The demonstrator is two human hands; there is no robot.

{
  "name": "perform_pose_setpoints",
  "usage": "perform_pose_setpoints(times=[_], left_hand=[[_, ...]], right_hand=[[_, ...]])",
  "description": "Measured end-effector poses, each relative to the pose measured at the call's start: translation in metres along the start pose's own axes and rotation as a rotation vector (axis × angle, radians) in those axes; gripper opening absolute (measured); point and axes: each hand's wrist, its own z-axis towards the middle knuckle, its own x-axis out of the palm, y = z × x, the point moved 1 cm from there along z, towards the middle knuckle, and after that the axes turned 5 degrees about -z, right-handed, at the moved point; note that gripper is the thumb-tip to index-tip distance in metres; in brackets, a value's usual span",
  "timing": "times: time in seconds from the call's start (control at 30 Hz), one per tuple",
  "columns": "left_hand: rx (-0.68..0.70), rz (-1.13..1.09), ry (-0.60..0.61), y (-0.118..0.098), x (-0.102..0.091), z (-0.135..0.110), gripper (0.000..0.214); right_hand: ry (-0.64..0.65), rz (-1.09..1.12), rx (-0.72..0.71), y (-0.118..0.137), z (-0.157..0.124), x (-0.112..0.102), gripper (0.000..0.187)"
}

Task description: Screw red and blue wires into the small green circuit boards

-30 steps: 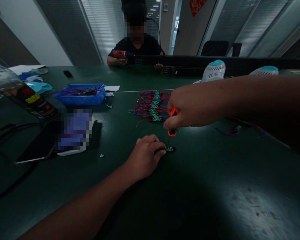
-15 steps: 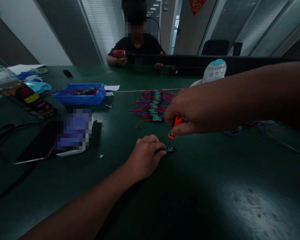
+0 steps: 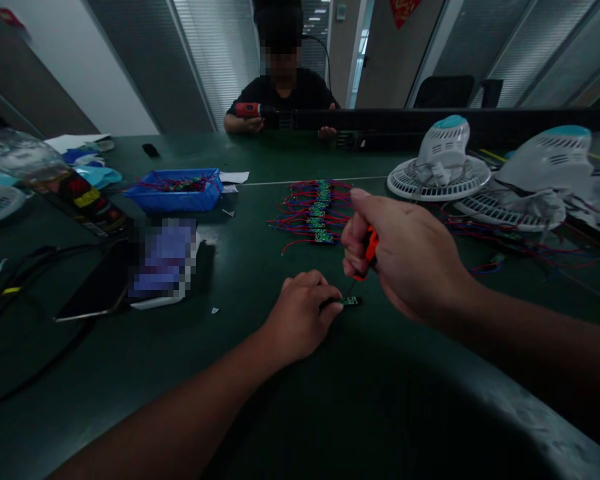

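My left hand [image 3: 300,317] rests on the dark green table [image 3: 390,400], fingers curled, pinching a small green circuit board [image 3: 351,301] against the surface. Just right of it and above, my right hand [image 3: 405,257] is closed round an orange-handled screwdriver [image 3: 368,252]. The screwdriver's thin tip slants down to the board. Behind both hands lies a row of several green boards with red and blue wires [image 3: 319,215].
A blue tray [image 3: 175,192] of wired boards sits back left, beside a plastic bottle [image 3: 55,180] and a phone [image 3: 100,290]. Two white fan parts [image 3: 443,163] [image 3: 535,177] lie at the right. Across the table a person [image 3: 285,93] holds a red tool [image 3: 250,109].
My right arm has swung from a high reach across the view down to the right, and the screwdriver now tilts more. The left hand stays on the board. The camera shifted slightly.
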Motion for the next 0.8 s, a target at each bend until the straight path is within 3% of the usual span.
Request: perform_pose_setpoints(times=[0.2,0.47,0.53,0.7,0.8], left_hand=[[-0.007,0.009,0.018,0.001,0.000,0.001,0.016],[-0.014,0.050,0.036,-0.001,-0.001,0.001,0.018],[-0.013,0.050,0.042,-0.002,-0.002,0.001,0.018],[0.006,0.034,0.027,0.000,-0.001,0.002,0.018],[0.003,0.032,0.011,0.000,0.000,0.002,0.018]], right_hand=[[0.028,0.185,-0.009,-0.009,0.010,0.004,0.040],[0.265,0.201,-0.043,-0.011,0.022,0.006,0.039],[0.378,0.241,-0.021,-0.009,0.023,0.005,0.040],[0.819,0.262,-0.036,-0.003,0.025,-0.002,0.036],[0.847,0.277,-0.036,-0.006,0.025,-0.004,0.032]])
